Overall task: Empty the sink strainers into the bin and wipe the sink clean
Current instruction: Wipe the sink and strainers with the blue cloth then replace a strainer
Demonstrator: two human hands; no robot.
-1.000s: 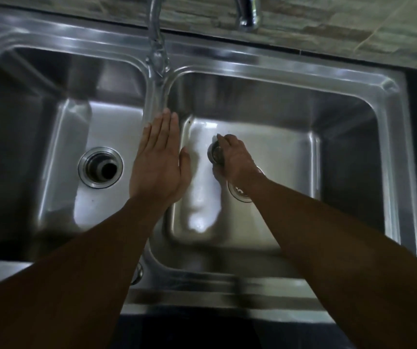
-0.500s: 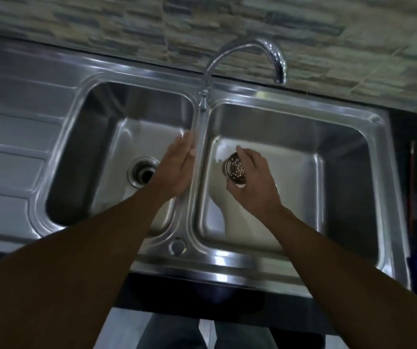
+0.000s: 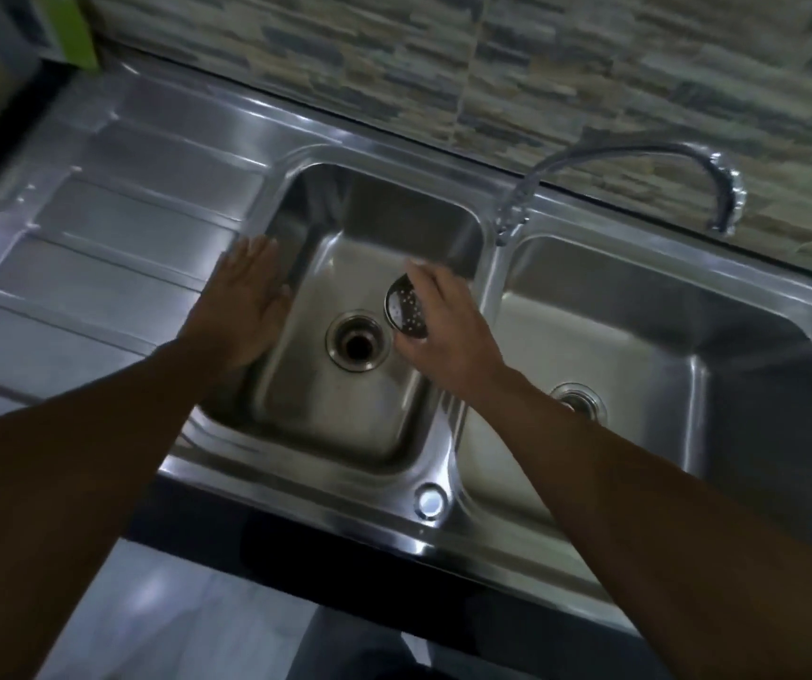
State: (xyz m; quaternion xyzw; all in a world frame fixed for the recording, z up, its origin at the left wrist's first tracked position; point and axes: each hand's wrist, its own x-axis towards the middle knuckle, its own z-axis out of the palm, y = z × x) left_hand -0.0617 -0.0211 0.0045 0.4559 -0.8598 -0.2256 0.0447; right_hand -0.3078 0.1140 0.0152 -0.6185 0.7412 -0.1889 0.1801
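A steel double sink [image 3: 448, 527] fills the head view. My right hand [image 3: 448, 331] grips a round perforated metal strainer [image 3: 405, 309] and holds it tilted above the left basin, just right of that basin's open drain [image 3: 357, 347]. My left hand [image 3: 246, 306] lies flat, fingers straight, on the left rim of the left basin beside the draining board. The right basin's drain [image 3: 578, 400] shows partly behind my right forearm. No bin is in view.
A ribbed draining board [image 3: 99, 267] lies to the left of the basins. The curved tap [image 3: 639, 159] rises behind the divider, its spout over the right basin. A stone-patterned tiled wall [image 3: 590, 66] runs behind. A green object [image 3: 72, 31] stands at the far left corner.
My right hand lifted the strainer out of the right basin and carried it left over the left basin. My left hand moved from the divider to the left basin's left rim. The view shifted left.
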